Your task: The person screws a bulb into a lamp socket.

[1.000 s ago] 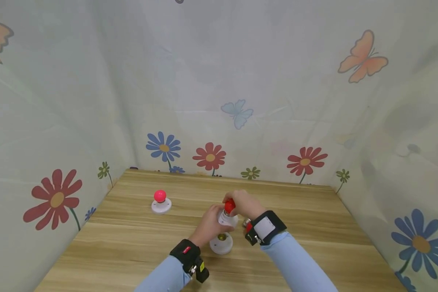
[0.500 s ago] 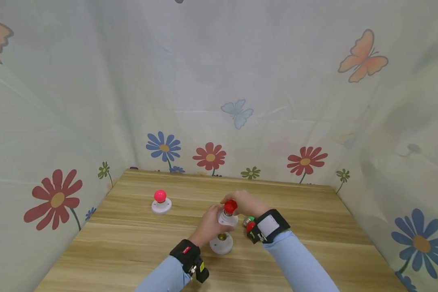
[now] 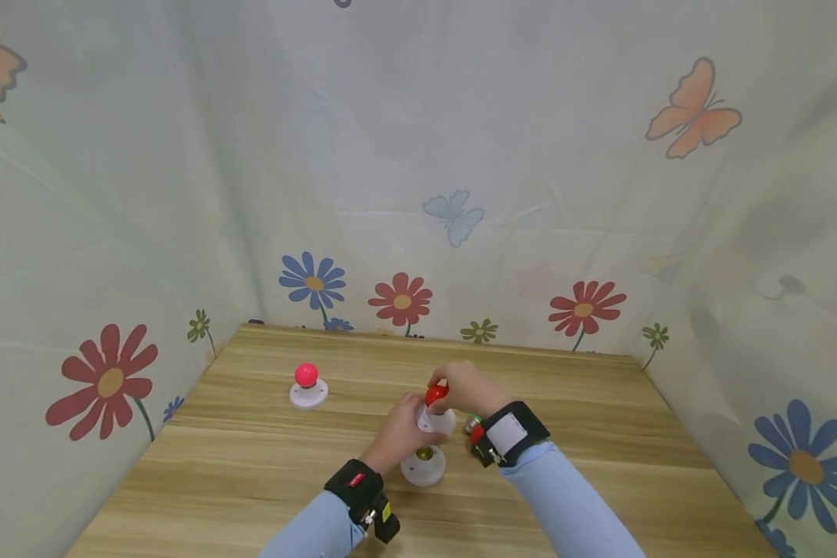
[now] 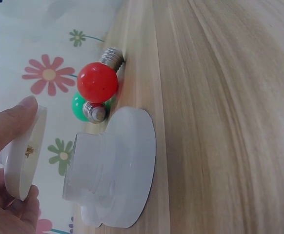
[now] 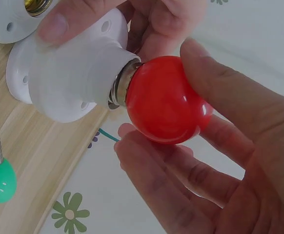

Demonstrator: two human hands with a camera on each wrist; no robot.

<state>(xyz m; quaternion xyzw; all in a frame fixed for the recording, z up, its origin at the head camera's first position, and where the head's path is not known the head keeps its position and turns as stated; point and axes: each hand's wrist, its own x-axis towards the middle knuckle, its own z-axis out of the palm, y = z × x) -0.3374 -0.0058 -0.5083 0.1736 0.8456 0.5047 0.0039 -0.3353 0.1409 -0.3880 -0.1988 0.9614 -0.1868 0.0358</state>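
My left hand [image 3: 399, 431] grips a white lamp socket [image 4: 21, 165] by its round base, above the table. A red bulb [image 5: 166, 100] has its metal screw end partly inside that socket, with some thread showing. My right hand [image 3: 469, 389] holds this bulb, its thumb on one side and fingers on the other. Just below the hands, another white socket [image 3: 423, 468] stands on the table, its brass-coloured inside facing up. The right fingertips partly cover the bulb in the head view.
On the table beside my right wrist lie a loose red bulb [image 4: 98, 83] and a green bulb [image 5: 0, 183]. Farther left, a pinkish-red bulb [image 3: 306, 375] sits in a white socket [image 3: 309, 395]. Flower-printed cloth [image 3: 363, 155] encloses the wooden table [image 3: 251, 465].
Half a second ago my right fingers were looser round the bulb and its top showed more. Now they are round it again, the wrist slightly farther left. The left hand has barely moved.
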